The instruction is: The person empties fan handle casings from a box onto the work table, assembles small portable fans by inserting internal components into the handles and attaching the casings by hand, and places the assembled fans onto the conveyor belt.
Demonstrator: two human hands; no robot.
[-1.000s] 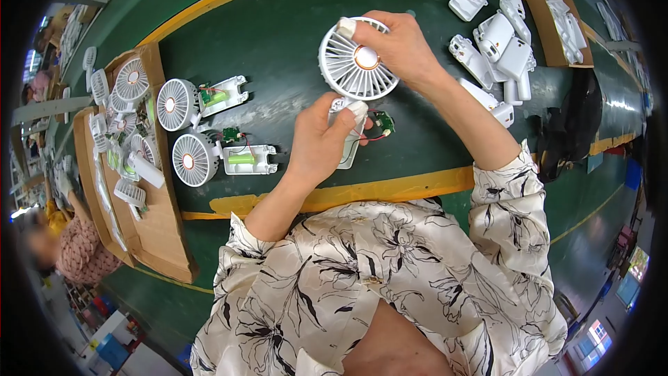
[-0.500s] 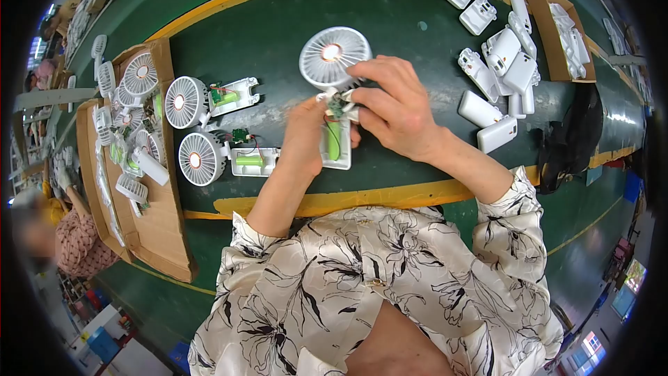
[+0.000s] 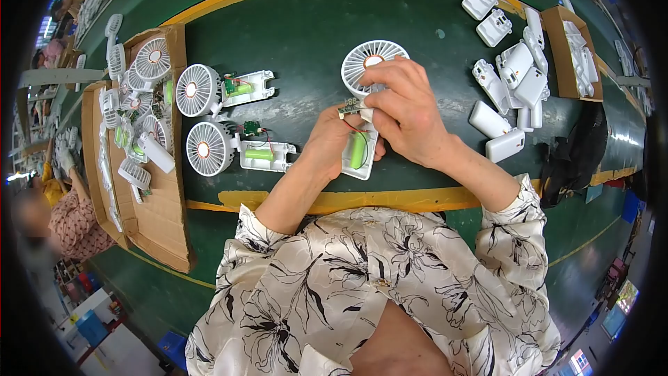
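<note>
A white handheld fan (image 3: 374, 64) is between my hands, its handle uncovered so that a green battery cell (image 3: 358, 150) and wires show. My left hand (image 3: 325, 141) is closed around the handle from the left. Near its fingertips sits a small green circuit board (image 3: 350, 108), above the battery. My right hand (image 3: 407, 113) pinches at the neck of the fan, beside the board; its fingers partly cover the fan head and hide exactly what they pinch. To the left lie two more opened fans, an upper fan (image 3: 197, 90) and a lower fan (image 3: 211, 149), with batteries and boards exposed.
A cardboard box (image 3: 163, 226) with several fans stands at the left edge. On the right are several white handle covers (image 3: 490, 120) and a smaller cardboard box (image 3: 565, 21) of white parts. A black bag-like item (image 3: 581, 157) hangs at the right edge. Another person (image 3: 76, 226) is at far left.
The held fan and both hands appear farther right and slightly lower. The circuit board now shows flatter across the handle. The whole view has also shifted a little.
</note>
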